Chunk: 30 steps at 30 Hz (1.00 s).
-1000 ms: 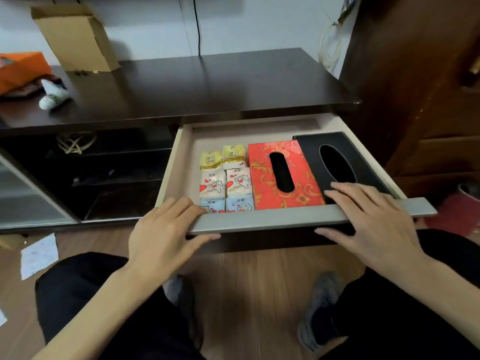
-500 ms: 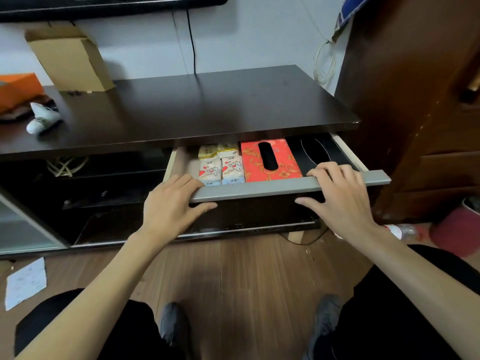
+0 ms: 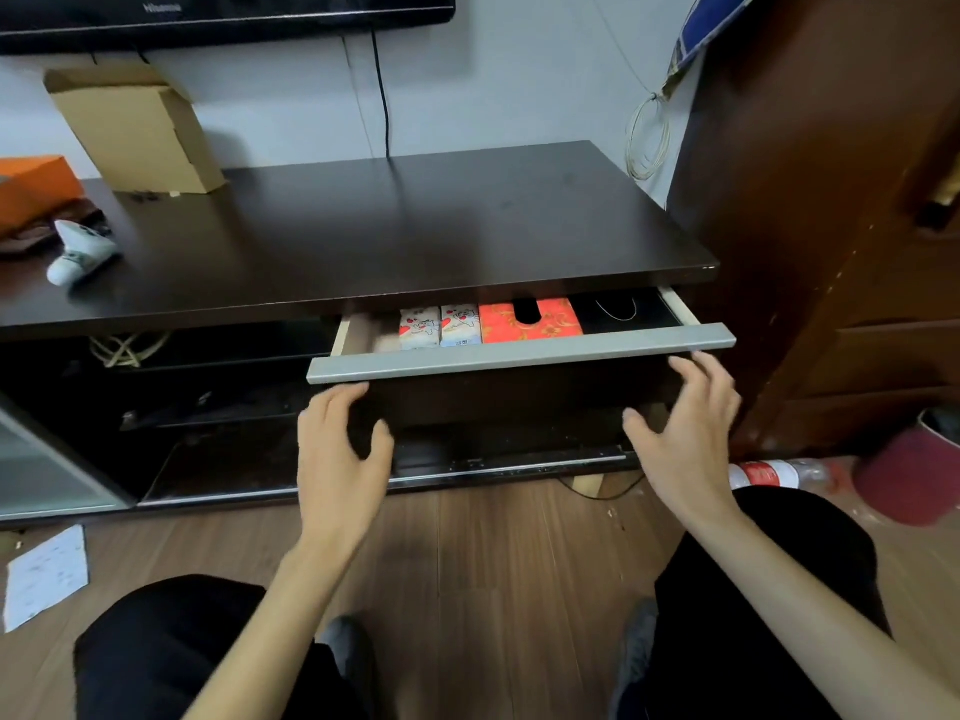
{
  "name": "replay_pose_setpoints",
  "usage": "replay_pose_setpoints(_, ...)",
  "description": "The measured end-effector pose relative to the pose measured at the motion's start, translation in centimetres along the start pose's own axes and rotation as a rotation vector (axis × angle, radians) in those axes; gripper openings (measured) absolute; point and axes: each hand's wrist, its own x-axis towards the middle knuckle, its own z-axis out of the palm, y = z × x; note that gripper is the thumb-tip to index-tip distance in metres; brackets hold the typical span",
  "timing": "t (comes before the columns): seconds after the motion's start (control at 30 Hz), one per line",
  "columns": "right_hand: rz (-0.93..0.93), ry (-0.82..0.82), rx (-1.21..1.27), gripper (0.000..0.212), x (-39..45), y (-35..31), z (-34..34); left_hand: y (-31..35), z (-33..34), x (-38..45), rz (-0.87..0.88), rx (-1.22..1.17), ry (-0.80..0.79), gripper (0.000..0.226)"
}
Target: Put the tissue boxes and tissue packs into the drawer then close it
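Note:
The drawer (image 3: 519, 354) with a grey front rail stands a narrow gap out from under the dark cabinet top. Through the gap show two small white tissue packs (image 3: 439, 326) with red cartoon prints, a red tissue box (image 3: 530, 322) with gold pattern, and a black tissue box (image 3: 623, 314) at the right. My left hand (image 3: 340, 449) is open just below the rail's left part, fingers spread, holding nothing. My right hand (image 3: 685, 433) is open below the rail's right end, fingertips near the dark drawer face. Whether they touch it I cannot tell.
On the dark cabinet top (image 3: 389, 226) stand a cardboard box (image 3: 135, 129), an orange box (image 3: 31, 184) and a white controller (image 3: 78, 252). A brown wooden cupboard (image 3: 831, 226) rises at the right. A plastic bottle (image 3: 769, 475), a red bin (image 3: 914, 475) and paper (image 3: 47, 576) lie on the floor.
The drawer has slid most of the way in, hiding the yellow packs and most of the boxes. Both hands have come off the top of the rail and dropped below it.

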Motion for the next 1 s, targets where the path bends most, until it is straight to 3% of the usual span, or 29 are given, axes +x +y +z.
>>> replay_pose_setpoints(0.07,0.112,-0.011,0.038,0.077,0.0,0.5,0.2,-0.3,0.1,-1.6,-0.093,-0.022,-0.023,0.050)
replay_pose_setpoints(0.2,0.157,-0.090,0.058,0.091,1.9,-0.5,1.5,0.0,1.4,0.1,-0.159,0.054,-0.115,0.068)
replay_pose_setpoints(0.4,0.174,-0.095,0.102,0.100,3.5,-1.4,3.4,-0.4,3.3,2.0,-0.135,0.120,-0.181,0.087)
replay_pose_setpoints(0.7,0.202,-0.144,0.087,0.099,9.3,-1.3,7.7,-1.4,6.8,7.9,-0.243,0.144,-0.265,0.089)
replay_pose_setpoints(1.0,0.126,-0.158,-0.010,0.091,12.5,-0.1,10.5,-2.6,8.2,11.9,-0.152,0.177,-0.415,0.095)
